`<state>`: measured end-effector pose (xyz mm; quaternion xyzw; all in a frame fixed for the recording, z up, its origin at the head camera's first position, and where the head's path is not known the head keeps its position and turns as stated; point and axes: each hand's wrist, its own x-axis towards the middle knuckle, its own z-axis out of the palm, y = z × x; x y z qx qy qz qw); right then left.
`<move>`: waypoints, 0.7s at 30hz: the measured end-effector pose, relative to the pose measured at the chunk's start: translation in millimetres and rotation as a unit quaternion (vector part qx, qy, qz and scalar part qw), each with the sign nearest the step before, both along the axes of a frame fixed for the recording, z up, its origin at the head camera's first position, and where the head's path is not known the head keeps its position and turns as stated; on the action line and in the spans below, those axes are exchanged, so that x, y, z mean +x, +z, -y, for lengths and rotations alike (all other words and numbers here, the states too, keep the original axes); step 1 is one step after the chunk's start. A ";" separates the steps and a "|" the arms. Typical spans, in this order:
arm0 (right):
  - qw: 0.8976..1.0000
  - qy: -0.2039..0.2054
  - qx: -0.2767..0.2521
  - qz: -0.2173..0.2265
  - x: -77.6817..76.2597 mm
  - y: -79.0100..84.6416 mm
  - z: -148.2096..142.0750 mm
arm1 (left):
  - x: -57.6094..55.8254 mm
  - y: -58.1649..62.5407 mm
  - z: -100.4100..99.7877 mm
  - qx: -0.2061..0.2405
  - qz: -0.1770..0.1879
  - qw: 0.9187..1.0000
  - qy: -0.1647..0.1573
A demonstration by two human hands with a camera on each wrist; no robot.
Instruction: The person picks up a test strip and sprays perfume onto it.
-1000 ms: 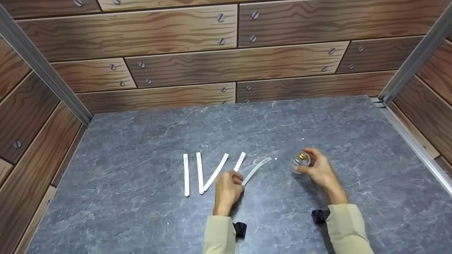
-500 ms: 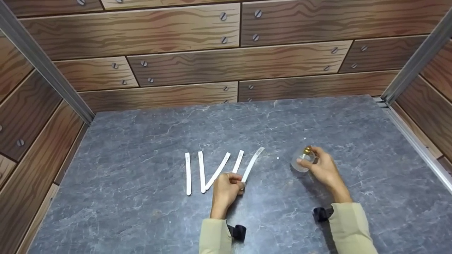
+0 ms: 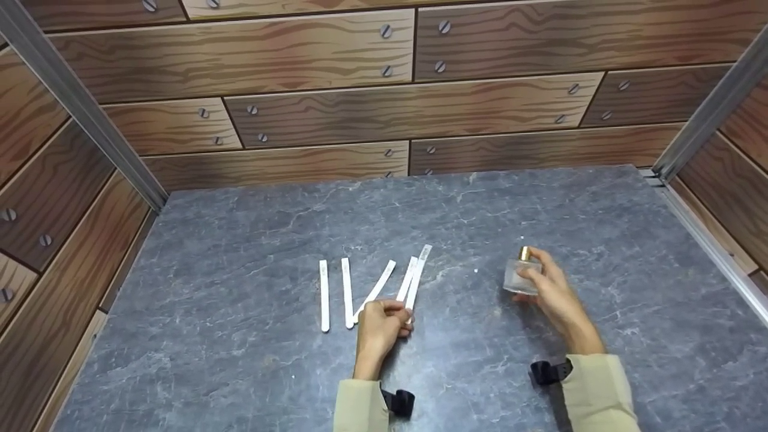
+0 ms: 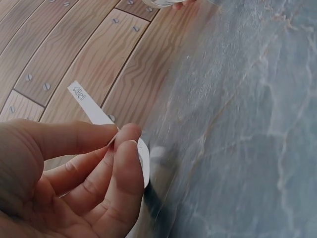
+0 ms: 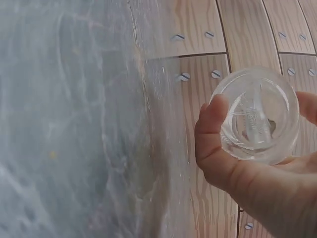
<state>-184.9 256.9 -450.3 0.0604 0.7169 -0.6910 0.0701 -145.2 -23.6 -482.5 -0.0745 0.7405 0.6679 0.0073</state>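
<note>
My left hand [image 3: 383,327] pinches a white paper scent strip [image 3: 423,259] between thumb and fingers. In the left wrist view the strip [image 4: 91,106] shows handwriting at its far end and bends beyond the fingertips. My right hand [image 3: 558,300] grips a small clear glass perfume bottle [image 3: 517,277] with a gold top [image 3: 525,254]. Its round base [image 5: 257,121] faces the right wrist camera, and the bottle appears raised off the table. Several other strips lie left of the held one: two near-upright, a slanted strip [image 3: 379,285], and another [image 3: 407,277] partly behind the left hand.
The grey marbled table [image 3: 240,240] spreads around both hands. A wood-print wall [image 3: 300,120] stands at the back, with matching side walls and metal corner posts [image 3: 90,114]. Tiny white specks dot the tabletop.
The pinched strip has swung left and now stands close beside the strip behind it. The right hand has turned the bottle, so its side and gold top now show to the head camera.
</note>
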 end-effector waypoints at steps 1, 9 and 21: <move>1.000 -0.001 -0.002 -0.003 0.4 -0.5 0.8 | 0.5 0.2 0.4 0.005 0.000 1.000 0.002; 0.999 0.000 0.005 -0.050 3.8 -4.2 7.1 | 4.4 2.2 3.3 0.028 0.004 1.000 0.004; 0.995 -0.010 0.029 -0.098 9.4 -3.9 13.4 | 10.2 2.4 5.4 0.046 0.002 0.999 -0.007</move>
